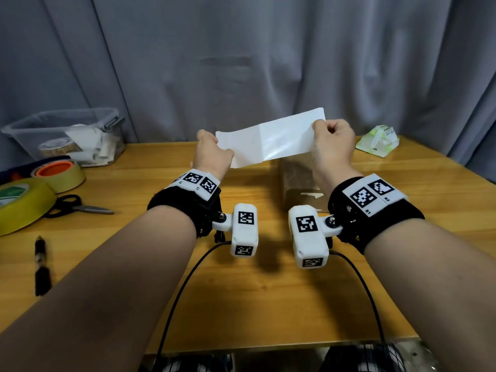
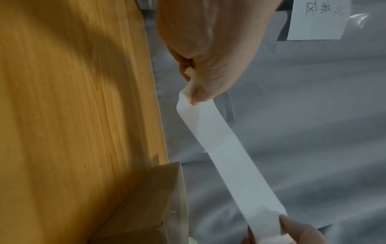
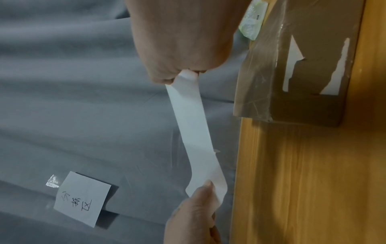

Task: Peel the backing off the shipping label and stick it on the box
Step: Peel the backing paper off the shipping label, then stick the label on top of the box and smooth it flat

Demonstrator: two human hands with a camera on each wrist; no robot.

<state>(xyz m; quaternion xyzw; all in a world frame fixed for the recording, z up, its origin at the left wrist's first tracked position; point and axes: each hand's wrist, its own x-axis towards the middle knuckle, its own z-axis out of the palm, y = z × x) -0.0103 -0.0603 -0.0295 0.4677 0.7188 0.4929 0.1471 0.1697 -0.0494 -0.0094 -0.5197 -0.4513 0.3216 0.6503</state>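
A long white shipping label sheet point(image 1: 271, 138) is held stretched in the air above the table, with a crease near its middle. My left hand point(image 1: 213, 151) pinches its left end and my right hand point(image 1: 331, 142) pinches its right end. The wrist views show the same strip point(image 2: 227, 153) point(image 3: 193, 125) taut between both hands. Whether label and backing have parted, I cannot tell. The brown cardboard box point(image 1: 298, 181) stands on the table just under the sheet, below my right hand. Torn white remnants and clear tape show on the box point(image 3: 309, 69) near side.
On the left of the wooden table point(image 1: 255, 291) lie tape rolls point(image 1: 60, 174), black scissors point(image 1: 77, 208), a pen point(image 1: 41, 267) and a clear plastic bin point(image 1: 69, 135). A green-white packet point(image 1: 377, 140) sits back right. A handwritten note point(image 3: 82, 197) is taped to the grey curtain.
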